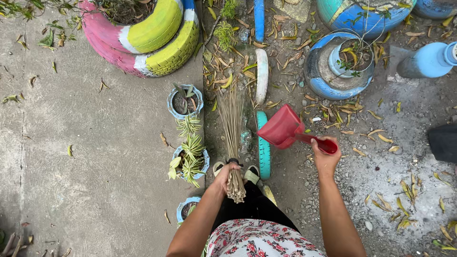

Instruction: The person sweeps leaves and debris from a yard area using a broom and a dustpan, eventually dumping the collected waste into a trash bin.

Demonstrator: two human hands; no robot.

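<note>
Head view: you look straight down at your own two bare arms, over a floral garment and dark trousers.
Left hand (225,173): closed in a fist round the bound neck of the stick broom (232,128). The short butt ends stick out toward you and the long bristles fan away, tips on the dirt. A grip at the binding keeps the bundle steady.
Right hand (325,157): wrapped round the handle of the red dustpan (284,127). The pan is held up off the ground, just right of the broom head, its mouth tilted away from you and leftward. Judged: that angle faces the bristles.
Between the hands: your sandalled feet and a teal half-buried tyre edging (263,151).
Beyond the broom tips: a strip of dirt strewn with dry yellow leaves (223,81), and a white tyre edging (262,76).
Left of your left hand: small potted plants (190,159) in a row along the edge of a concrete path (95,157).
Far left, ahead: a pink, yellow and white tyre planter (152,38).
Right of your right hand: gravel with scattered leaves, and a blue tyre planter (335,66) farther off.
</note>
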